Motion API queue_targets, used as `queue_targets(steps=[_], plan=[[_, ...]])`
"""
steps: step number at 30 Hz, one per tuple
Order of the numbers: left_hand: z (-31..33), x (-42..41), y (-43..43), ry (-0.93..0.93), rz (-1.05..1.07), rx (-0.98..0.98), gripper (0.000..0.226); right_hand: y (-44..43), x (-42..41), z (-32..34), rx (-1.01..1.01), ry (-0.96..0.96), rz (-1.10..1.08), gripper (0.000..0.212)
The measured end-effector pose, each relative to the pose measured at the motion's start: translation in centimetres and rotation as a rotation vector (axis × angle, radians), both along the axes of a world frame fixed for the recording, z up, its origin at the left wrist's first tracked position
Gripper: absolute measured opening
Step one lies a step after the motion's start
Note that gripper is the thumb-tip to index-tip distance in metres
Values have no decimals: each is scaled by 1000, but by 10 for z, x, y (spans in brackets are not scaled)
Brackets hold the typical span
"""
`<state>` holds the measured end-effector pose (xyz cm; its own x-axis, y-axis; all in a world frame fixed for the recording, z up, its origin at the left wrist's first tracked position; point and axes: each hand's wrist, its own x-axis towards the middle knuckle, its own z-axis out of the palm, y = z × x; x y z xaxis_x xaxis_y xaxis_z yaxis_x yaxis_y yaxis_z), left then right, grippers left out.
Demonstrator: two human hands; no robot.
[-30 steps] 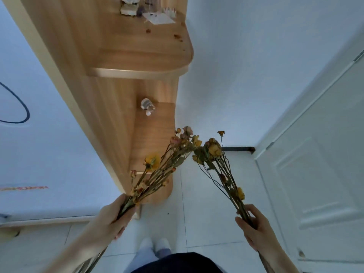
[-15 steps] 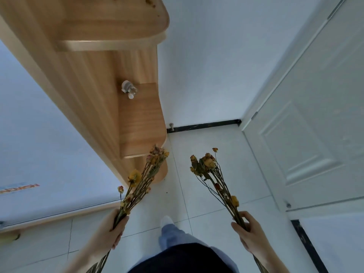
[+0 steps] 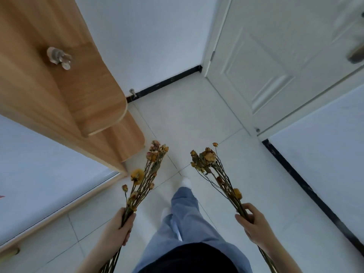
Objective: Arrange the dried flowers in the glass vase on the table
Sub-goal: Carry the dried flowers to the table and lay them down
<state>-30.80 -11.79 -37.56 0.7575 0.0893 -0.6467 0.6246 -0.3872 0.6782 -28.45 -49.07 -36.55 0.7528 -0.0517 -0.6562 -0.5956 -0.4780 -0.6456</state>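
Observation:
I hold two bunches of dried flowers over a tiled floor. My left hand (image 3: 120, 227) is closed around the stems of one bunch (image 3: 146, 174), whose yellow and pinkish heads point up and away from me. My right hand (image 3: 254, 223) grips the stems of the other bunch (image 3: 210, 166), with brownish-yellow heads leaning up and left. Both sets of stems run down past my wrists and out of frame. No glass vase and no table appear in this view.
A wooden shelf unit (image 3: 82, 99) with rounded corners juts out at the left, with a small figurine (image 3: 59, 57) on one shelf. A white door (image 3: 275, 66) stands at the right. My legs and feet (image 3: 185, 201) are on the pale floor tiles (image 3: 187, 119) between the bunches.
The view has tilted down and turned right: the shelves slid up and left, the door and floor came into view. Both hands still hold their bunches; one foot has stepped forward.

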Motion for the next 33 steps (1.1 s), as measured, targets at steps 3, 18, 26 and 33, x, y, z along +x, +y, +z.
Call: queue_targets(steps=[3,18,26,33], plan=[[1,10,-12,27,-100,3,20,-11,-30,-4,-19,0,-107,9],[2,99,-191,-8,-710,38,23,-111,-168,-23,-65,-11,-784,6],[-6,124,-333,-59,-971,38,19,-168,-212,-30,-56,-64,-1090,6],[8,117,-466,-109,-1337,32,21,-178,-258,-23,-84,-62,-1438,7]])
